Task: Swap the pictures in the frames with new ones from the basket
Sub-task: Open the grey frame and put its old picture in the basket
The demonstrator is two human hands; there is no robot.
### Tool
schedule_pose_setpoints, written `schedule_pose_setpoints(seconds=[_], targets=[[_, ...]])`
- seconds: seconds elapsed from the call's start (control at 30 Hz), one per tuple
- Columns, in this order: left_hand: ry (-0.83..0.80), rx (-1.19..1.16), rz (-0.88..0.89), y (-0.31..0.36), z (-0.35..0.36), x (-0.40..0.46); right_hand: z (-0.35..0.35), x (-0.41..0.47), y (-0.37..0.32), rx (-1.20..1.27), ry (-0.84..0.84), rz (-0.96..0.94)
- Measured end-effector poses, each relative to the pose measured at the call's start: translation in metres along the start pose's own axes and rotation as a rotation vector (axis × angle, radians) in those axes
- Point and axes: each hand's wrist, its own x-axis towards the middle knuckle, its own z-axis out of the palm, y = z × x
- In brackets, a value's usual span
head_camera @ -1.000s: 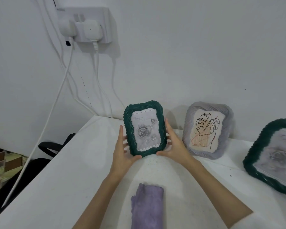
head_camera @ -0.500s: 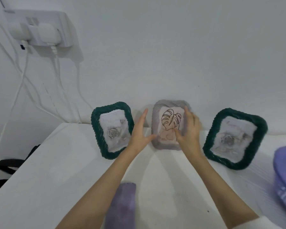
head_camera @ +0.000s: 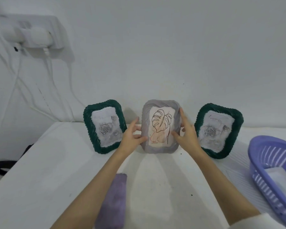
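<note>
A grey, rope-textured rectangular picture frame (head_camera: 160, 126) holding a line drawing of a leaf is stood upright on the white table (head_camera: 40, 171), against the wall. It is taken at both side edges: the left hand (head_camera: 132, 135) is laid on its left edge with the thumb curled onto the front rim, and the right hand (head_camera: 186, 131) is set on its right edge, fingers running up the side and thumb pressed on the front. To the left of the grey frame a dark green twisted-rim frame (head_camera: 104, 126) with a rose picture is stood, and to its right a second green frame (head_camera: 219, 130); farther right a lilac slotted plastic basket (head_camera: 271, 162) holding white sheets is seen. The grey frame is judged light and stiff, its front pane possibly fragile, so the ribbed side edges are best gripped. A purple cloth (head_camera: 113, 200) is laid nearer than the grey frame.
</note>
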Motion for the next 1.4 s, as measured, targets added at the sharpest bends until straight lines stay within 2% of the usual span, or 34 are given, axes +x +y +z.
schedule_pose_setpoints(seconds=[0.07, 0.17, 0.27, 0.4, 0.5, 0.6, 0.73, 0.8, 0.97, 1.23, 1.4], targets=[[0.019, -0.013, 0.013, 0.007, 0.003, -0.019, -0.009, -0.016, -0.008, -0.041, 0.034, -0.005], [0.067, 0.033, 0.111, 0.018, 0.017, -0.049, -0.019, -0.032, -0.027, -0.161, 0.223, -0.11], [0.08, 0.095, 0.207, 0.025, 0.035, -0.072, -0.028, -0.033, -0.058, -0.041, 0.142, -0.125], [0.024, 0.146, 0.274, 0.033, 0.048, -0.086, -0.04, -0.033, -0.079, -0.119, 0.101, -0.018], [0.141, 0.15, 0.316, 0.043, 0.049, -0.09, -0.05, -0.042, -0.075, 0.031, 0.029, 0.003], [0.184, 0.148, 0.261, 0.055, 0.045, -0.085, -0.065, -0.052, -0.068, 0.114, -0.116, -0.037], [-0.039, 0.083, 0.072, 0.056, 0.043, -0.087, -0.077, -0.064, -0.057, 0.217, -0.217, -0.036], [-0.086, 0.045, 0.028, 0.05, 0.047, -0.095, -0.078, -0.073, -0.048, 0.271, -0.238, 0.0], [-0.004, 0.133, -0.082, 0.018, 0.059, -0.117, -0.066, -0.101, -0.02, 0.323, -0.269, 0.133], [0.081, 0.372, -0.136, -0.019, 0.077, -0.127, -0.029, -0.118, 0.02, 0.194, -0.203, 0.323], [0.124, 0.611, -0.14, -0.028, 0.075, -0.128, -0.02, -0.114, 0.029, -0.055, -0.141, 0.287]])
